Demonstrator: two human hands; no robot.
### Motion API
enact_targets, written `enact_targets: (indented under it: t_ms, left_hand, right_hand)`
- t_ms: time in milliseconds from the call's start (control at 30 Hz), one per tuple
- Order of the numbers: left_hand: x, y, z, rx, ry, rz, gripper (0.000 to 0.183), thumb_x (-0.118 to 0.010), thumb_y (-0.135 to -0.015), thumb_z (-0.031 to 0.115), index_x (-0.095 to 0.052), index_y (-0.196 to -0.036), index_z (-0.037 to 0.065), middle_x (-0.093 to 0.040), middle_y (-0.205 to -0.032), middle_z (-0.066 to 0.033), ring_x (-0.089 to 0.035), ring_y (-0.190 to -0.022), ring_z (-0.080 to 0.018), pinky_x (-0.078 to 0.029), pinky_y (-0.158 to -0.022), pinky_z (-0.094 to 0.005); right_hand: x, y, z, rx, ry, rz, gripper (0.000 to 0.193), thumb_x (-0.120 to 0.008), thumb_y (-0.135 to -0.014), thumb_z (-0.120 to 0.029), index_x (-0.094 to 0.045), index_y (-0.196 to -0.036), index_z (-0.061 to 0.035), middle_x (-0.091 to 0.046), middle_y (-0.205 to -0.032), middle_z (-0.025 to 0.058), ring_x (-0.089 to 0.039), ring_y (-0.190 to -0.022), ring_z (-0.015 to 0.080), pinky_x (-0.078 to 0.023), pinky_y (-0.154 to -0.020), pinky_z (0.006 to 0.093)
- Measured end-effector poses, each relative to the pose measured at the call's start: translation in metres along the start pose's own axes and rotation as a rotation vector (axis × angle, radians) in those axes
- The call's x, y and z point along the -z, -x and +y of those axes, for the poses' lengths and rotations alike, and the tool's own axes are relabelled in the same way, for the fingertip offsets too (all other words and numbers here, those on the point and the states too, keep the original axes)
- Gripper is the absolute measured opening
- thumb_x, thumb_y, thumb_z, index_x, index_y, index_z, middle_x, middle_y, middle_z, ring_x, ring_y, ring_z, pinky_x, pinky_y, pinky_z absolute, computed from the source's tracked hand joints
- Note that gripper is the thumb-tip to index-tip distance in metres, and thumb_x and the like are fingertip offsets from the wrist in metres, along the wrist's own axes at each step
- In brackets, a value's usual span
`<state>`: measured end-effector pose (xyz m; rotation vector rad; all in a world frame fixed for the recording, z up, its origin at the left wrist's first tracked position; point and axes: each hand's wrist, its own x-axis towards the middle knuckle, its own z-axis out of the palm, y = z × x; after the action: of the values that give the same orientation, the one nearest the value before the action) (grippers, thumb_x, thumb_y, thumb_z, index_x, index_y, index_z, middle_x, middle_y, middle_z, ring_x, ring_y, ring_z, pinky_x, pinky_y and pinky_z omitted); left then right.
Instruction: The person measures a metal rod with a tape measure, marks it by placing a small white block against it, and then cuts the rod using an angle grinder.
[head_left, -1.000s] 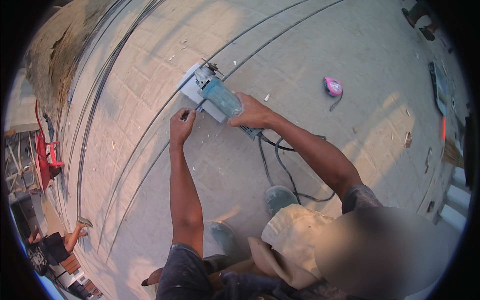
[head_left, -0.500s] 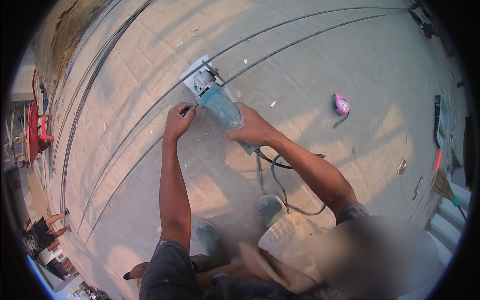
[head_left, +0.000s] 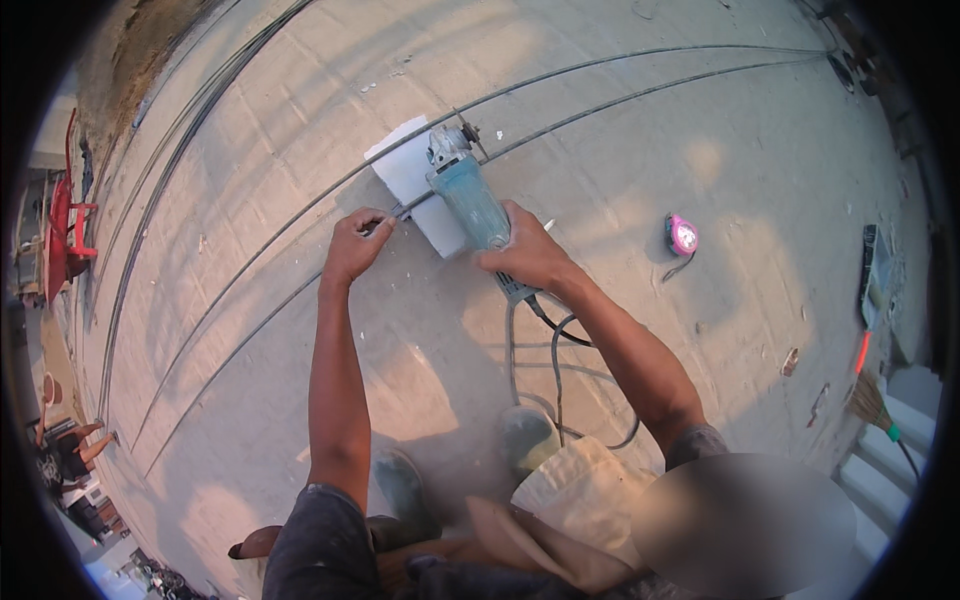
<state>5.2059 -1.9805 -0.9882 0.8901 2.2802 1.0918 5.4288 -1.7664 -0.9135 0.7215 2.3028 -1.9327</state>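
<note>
My right hand (head_left: 532, 248) is wrapped round the body of a teal angle grinder (head_left: 468, 200). The grinder's thin disc (head_left: 467, 130) stands almost edge-on beside the nearer of two long steel rods. My left hand (head_left: 357, 245) grips that nearer rod (head_left: 285, 305) to the left of the grinder, with fingers closed round it. Across the grinder's head end runs the farther rod (head_left: 285, 222). Beneath the rods and the tool lies a flat white slab (head_left: 440, 228). Whether the disc touches the rod cannot be made out.
A grey power cord (head_left: 558, 380) loops from the grinder towards my boots (head_left: 527, 438). To the right lie a pink tape measure (head_left: 683, 236), a dustpan (head_left: 873, 285) and a broom (head_left: 872, 405). More rods (head_left: 165, 195) and a red wheelbarrow (head_left: 68, 235) are at the left, with another person (head_left: 72, 450) below.
The grinder in my right hand has shifted right and slightly away, uncovering more of the white slab. My left hand keeps its hold on the rod. The whole view has tilted a little.
</note>
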Motion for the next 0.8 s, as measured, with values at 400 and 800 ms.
enact_targets:
  t_ms: [400, 800]
  left_hand:
    - [0.002, 0.004, 0.001, 0.041, 0.01, 0.012, 0.028, -0.07, -0.088, 0.027, -0.071, -0.093, -0.001, -0.068, -0.083, -0.0062, -0.061, -0.076, -0.0126, -0.049, -0.072, -0.0278]
    - [0.002, 0.006, 0.007, 0.089, 0.023, -0.007, 0.031, -0.069, -0.09, 0.03, -0.07, -0.096, 0.0, -0.066, -0.077, -0.0043, -0.061, -0.07, -0.0112, -0.049, -0.067, -0.0266]
  right_hand:
    - [-0.003, -0.002, 0.008, -0.016, 0.03, 0.023, 0.076, -0.075, -0.066, -0.032, -0.048, -0.123, 0.0113, -0.058, -0.11, 0.0253, -0.058, -0.104, 0.0319, -0.045, -0.09, 0.036]
    - [-0.001, 0.001, 0.005, -0.033, 0.028, 0.005, 0.074, -0.075, -0.066, -0.03, -0.049, -0.123, 0.0105, -0.059, -0.11, 0.0242, -0.059, -0.103, 0.0307, -0.045, -0.09, 0.0358]
